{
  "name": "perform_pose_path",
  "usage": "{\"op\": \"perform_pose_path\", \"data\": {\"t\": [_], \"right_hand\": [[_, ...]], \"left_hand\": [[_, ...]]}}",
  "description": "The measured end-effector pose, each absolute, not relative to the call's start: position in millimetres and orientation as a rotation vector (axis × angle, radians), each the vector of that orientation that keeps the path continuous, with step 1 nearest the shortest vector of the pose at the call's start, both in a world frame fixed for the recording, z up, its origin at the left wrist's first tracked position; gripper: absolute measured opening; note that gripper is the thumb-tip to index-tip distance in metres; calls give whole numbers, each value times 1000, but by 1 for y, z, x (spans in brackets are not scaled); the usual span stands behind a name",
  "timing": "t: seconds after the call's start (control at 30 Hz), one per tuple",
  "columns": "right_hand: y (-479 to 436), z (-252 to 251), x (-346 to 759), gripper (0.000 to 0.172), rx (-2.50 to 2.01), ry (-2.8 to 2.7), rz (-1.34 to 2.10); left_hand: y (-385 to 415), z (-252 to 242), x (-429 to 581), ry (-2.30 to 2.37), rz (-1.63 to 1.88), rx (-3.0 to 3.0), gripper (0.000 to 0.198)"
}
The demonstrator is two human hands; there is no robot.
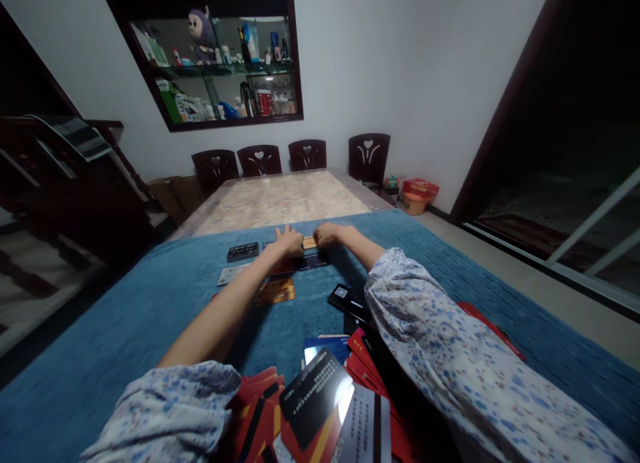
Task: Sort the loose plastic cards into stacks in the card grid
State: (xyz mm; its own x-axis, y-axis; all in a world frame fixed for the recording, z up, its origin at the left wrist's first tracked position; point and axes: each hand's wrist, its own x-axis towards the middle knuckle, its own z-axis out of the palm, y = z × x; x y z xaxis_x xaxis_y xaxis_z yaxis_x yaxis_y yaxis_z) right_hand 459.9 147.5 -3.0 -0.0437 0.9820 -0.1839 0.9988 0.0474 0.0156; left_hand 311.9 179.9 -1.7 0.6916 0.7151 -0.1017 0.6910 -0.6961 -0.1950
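At the far side of the blue cloth, a yellow-gold card (310, 241) lies between my two hands. My left hand (290, 241) pinches its left end, with some fingers raised. My right hand (327, 234) is closed at its right end. Just below them is a dark card (313, 261). Left of my hands are a black card (243, 251) and a pale card (233, 273), the latter partly behind my left forearm. An orange-gold card (277, 291) rests nearer to me, also partly covered by that arm.
A heap of red, black and grey cards (320, 396) lies close to me between my sleeves. A black item with a white square label (349, 301) is beside my right sleeve. Something red (490, 328) lies at the right. Chairs (307, 155) stand behind the table.
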Motion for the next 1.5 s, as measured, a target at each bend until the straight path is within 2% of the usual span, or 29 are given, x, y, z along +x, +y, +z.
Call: {"op": "perform_pose_path", "data": {"t": [0.23,0.77,1.0,1.2,1.5], "right_hand": [[147,-1,457,41,2058,2152,-161],[104,18,459,47,2170,2241,69],[59,26,453,28,2147,2297,199],[23,21,452,26,2141,2321,266],[-29,17,443,23,2171,2308,263]], "left_hand": [[175,0,312,-1146,275,-2739,34],[150,7,298,-965,36,-2744,39],[133,5,285,-854,-72,-2748,33],[109,3,274,-841,-109,-2792,43],[65,-2,260,-811,-125,-2886,45]]}}
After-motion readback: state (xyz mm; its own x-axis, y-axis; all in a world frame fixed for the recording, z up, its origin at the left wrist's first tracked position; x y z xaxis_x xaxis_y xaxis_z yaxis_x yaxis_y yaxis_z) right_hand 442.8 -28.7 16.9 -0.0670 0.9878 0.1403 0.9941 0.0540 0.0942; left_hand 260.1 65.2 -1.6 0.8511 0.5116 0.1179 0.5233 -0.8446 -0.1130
